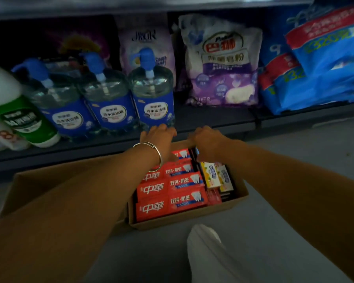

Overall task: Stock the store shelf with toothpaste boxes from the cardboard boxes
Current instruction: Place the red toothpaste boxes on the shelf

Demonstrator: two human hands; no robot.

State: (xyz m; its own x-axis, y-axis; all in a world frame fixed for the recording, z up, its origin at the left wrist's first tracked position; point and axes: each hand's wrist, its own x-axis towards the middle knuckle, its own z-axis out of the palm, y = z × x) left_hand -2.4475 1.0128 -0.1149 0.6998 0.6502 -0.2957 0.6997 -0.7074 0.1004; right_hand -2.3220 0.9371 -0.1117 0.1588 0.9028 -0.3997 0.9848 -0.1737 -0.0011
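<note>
Carton [192, 216] on floor below shelf [223, 121]: red toothpaste boxes [172, 193] lay flat inside, yellow boxes [216, 176] beside them. Left hand [158, 137], bangle [151, 154] at wrist, and right hand [207, 141] reached into carton's far end; grips could not be told.

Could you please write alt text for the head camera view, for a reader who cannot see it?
A person's left hand and right hand reach to the far rim of a cardboard box filled with red toothpaste boxes, on the floor before a low store shelf holding blue-labelled pump bottles.
</note>
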